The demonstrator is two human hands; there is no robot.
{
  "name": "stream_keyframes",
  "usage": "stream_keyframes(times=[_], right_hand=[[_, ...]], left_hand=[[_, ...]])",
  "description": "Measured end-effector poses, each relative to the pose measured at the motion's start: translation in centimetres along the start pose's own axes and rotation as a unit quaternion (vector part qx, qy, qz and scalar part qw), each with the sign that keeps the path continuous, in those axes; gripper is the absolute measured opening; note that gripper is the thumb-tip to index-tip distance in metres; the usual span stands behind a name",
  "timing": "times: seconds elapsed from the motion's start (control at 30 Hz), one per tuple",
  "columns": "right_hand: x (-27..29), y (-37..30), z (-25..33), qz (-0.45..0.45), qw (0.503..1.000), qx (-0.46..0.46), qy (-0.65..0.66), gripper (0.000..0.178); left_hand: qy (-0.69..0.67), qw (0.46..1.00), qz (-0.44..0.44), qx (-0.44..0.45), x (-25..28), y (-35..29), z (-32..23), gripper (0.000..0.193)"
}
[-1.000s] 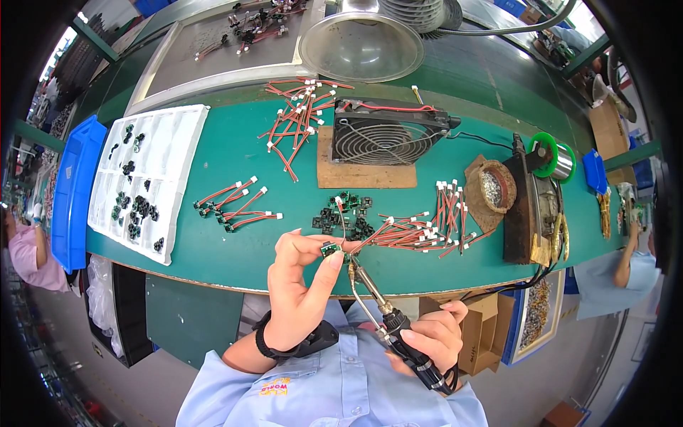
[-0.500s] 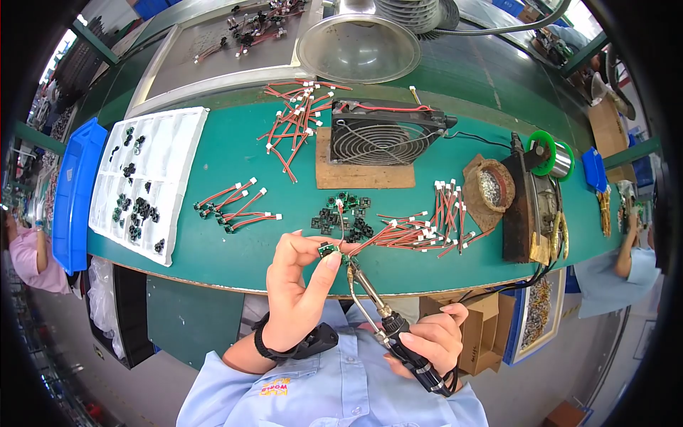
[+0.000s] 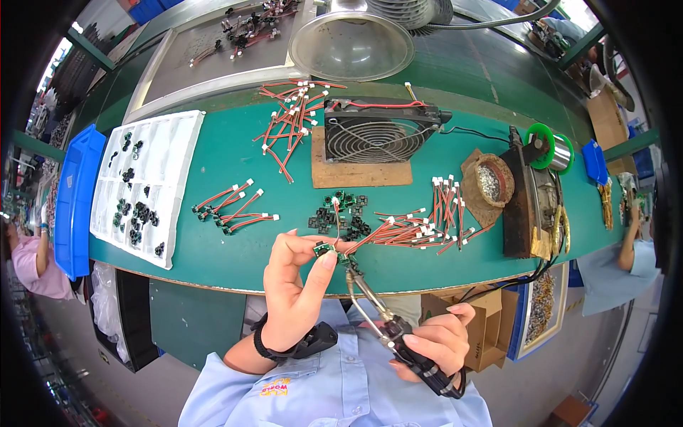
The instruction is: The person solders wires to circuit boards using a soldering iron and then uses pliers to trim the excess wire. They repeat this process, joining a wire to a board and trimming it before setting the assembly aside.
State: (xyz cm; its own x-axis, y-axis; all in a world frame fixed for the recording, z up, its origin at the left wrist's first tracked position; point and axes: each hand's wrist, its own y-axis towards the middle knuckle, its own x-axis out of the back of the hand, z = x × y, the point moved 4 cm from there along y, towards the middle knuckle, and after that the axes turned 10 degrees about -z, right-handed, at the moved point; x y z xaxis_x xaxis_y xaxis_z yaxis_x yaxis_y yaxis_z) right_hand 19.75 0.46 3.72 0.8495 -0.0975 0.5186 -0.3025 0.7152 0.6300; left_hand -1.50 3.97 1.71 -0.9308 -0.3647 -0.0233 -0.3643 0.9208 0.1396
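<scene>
Between the thumb and fingers of my left hand [image 3: 293, 292] is a small green circuit board [image 3: 322, 248]. A thin wire lead with a white plug rises beside the fingertips, over the pile of small boards [image 3: 356, 201]. My right hand [image 3: 442, 343] is wrapped round the black handle of a soldering iron [image 3: 395, 329], which has a thin metal tube along its shaft. The iron's tip is at the held board, just right of my left fingertips; whether it touches is too small to tell. Red-and-white wire leads [image 3: 402, 232] with white plugs lie just beyond.
A black fan [image 3: 377, 135] stands on a wooden board at the back. At right are a round tin [image 3: 492, 182], a dark soldering stand [image 3: 519, 206] and a solder reel [image 3: 560, 156]. Left are finished-looking wired boards [image 3: 231, 210], a white tray [image 3: 107, 213] and a blue bin [image 3: 75, 199].
My right hand and the iron's handle have shifted slightly right and down. My left hand keeps its pinch on the board. The whole view has moved a little.
</scene>
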Motion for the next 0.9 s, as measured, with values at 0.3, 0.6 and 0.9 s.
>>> stream_keyframes(times=[0.3, 0.6, 0.9], right_hand=[[1.2, -1.5, -7.4, -0.259, 0.938, -0.196, -0.117, 0.035], [0.5, -1.4, -8.7, -0.256, 0.905, -0.337, 0.036, 0.023], [-0.7, 0.3, -8.6, -0.153, 0.959, -0.07, -0.228, 0.03]], left_hand=[[-0.224, 0.958, 0.035, 0.175, -0.2, 0.1, 0.0, 0.006], [-0.15, 0.984, -0.017, 0.089, 2.4, 0.5, 0.9, 0.007], [0.42, 0.88, -0.218, -0.022, 12.3, 1.2, 3.3, 0.017]])
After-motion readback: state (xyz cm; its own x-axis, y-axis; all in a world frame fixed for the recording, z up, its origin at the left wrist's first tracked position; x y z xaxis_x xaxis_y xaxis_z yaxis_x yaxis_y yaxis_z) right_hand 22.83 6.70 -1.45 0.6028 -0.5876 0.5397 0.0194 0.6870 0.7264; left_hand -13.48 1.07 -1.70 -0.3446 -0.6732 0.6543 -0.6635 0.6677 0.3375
